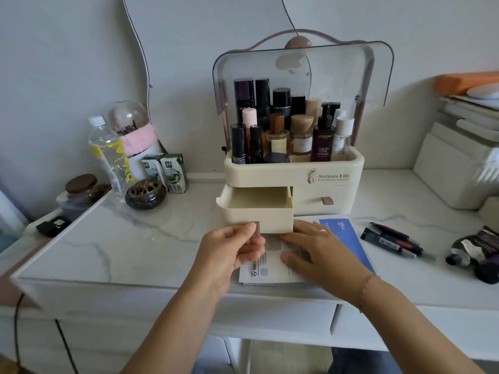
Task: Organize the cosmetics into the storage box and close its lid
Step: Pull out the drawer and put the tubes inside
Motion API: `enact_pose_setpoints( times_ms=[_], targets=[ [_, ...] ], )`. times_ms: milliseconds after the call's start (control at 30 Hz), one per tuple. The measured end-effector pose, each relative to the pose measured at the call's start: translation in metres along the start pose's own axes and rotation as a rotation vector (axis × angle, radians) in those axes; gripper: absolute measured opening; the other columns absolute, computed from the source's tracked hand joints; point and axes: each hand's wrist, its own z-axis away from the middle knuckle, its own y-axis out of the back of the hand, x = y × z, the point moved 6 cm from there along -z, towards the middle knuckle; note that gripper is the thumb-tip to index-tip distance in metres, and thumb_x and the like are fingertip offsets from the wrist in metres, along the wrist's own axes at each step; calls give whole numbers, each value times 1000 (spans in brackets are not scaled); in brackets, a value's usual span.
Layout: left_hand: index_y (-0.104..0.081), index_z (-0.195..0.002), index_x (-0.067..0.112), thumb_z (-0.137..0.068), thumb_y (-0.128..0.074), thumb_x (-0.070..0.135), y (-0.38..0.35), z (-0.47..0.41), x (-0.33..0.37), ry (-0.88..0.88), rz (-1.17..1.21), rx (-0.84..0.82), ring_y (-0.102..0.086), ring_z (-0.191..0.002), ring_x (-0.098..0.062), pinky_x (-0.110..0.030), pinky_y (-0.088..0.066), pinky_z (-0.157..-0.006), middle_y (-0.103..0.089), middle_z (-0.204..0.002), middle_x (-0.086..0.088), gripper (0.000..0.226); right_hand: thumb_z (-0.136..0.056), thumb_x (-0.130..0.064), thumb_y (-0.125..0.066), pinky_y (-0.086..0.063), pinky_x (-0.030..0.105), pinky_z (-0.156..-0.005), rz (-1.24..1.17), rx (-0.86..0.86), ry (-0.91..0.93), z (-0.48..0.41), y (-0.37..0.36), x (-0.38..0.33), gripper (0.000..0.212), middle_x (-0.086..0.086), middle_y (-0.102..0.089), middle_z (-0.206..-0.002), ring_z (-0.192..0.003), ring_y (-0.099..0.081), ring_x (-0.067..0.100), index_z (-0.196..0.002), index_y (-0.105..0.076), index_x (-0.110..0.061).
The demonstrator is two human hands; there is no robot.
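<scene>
A smooth, matt cream plastic storage box (294,176) with a clear, glossy tinted plastic lid (302,74) stands on a polished white tabletop (140,238) veined like marble. In its top tray, glossy dark bottles (252,103) stand beside one with a wood-look cap (302,123). Printed paper sheets (272,265) lie near; at left, a clear plastic water bottle (108,155).

Home bedroom vanity: wall mirror (140,49), marble-look dressing table (135,238) w/ drawers, snow globe (129,120), milk cartons (172,171).
</scene>
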Motion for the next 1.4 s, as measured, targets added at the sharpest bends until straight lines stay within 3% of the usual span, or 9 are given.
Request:
enact_pose_setpoints(
  times_ms=[267,500,600,700,933,1033,1133,1267,1400],
  targets=[
    [-71,-82,3,-83,-69,14,-1,12,-7,-56,-17,5,-66,-53,-17,-20,-52,-48,-72,-70,-15,11,-82,-24,-67,-49,30,-75,-145,202,-147,14,22,8,4,-11,-66,-91,-84,-59,11,-83,-65,-22],
    [-72,-80,5,-83,-69,17,-1,21,-13,-115,-48,25,-65,-53,-18,-21,-52,-48,-72,-70,-15,12,-73,-58,-64,-40,17,-65,-121,47,-268,16,10,22,45,-20,-50,-92,-83,-49,4,-102,-42,-31],
    [-74,-78,8,-81,-71,18,2,28,-11,-156,-65,21,-65,-53,-19,-22,-52,-49,-72,-70,-16,11,-60,-78,-53,-39,19,-90,-95,-84,-197,17,5,20,73,-23,-48,-107,-101,-43,3,-116,-41,-33],
    [-73,-81,6,-79,-71,18,4,33,-12,-182,-96,17,-65,-52,-19,-22,-52,-48,-72,-69,-15,13,-63,-75,-54,-20,30,-114,-35,-97,-125,18,5,15,80,-18,-46,-126,-117,-38,4,-128,-39,-31],
    [-69,-80,17,-77,-72,31,19,34,-6,-398,-220,185,-61,-46,-19,-24,-50,-42,-70,-67,-9,14,-77,-57,-61,-26,31,-114,-35,30,-176,27,14,22,70,-8,-35,-145,-131,-30,10,-135,-41,-23],
    [-64,-78,22,-71,-72,42,24,34,-5,-474,-229,254,-57,-42,-16,-23,-46,-38,-66,-59,-5,22,-81,-44,-62,-45,26,-95,-119,232,-254,40,38,45,48,-12,-45,-137,-119,-45,9,-125,-52,-26],
    [-58,-77,30,-72,-72,50,34,34,-1,-576,-311,401,-49,-44,-1,-17,-43,-46,-58,-58,6,25,-81,-30,-67,-38,22,-89,-49,415,-401,56,66,88,40,-4,-54,-127,-113,-50,16,-117,-58,-17],
    [-53,-92,35,-79,-69,47,43,27,10,-687,-348,535,-48,-67,6,-3,-37,-61,-53,-82,4,24,-81,-28,-68,-36,34,-98,2,182,-602,61,54,134,53,8,-51,-131,-121,-44,29,-128,-49,-11],
    [-58,-111,34,-85,-66,36,32,9,11,-646,-249,385,-60,-92,7,0,-42,-71,-63,-110,7,27,-84,-30,-63,-39,39,-97,72,110,-639,59,42,144,46,9,-54,-125,-114,-48,30,-125,-51,-13]
  ],
)
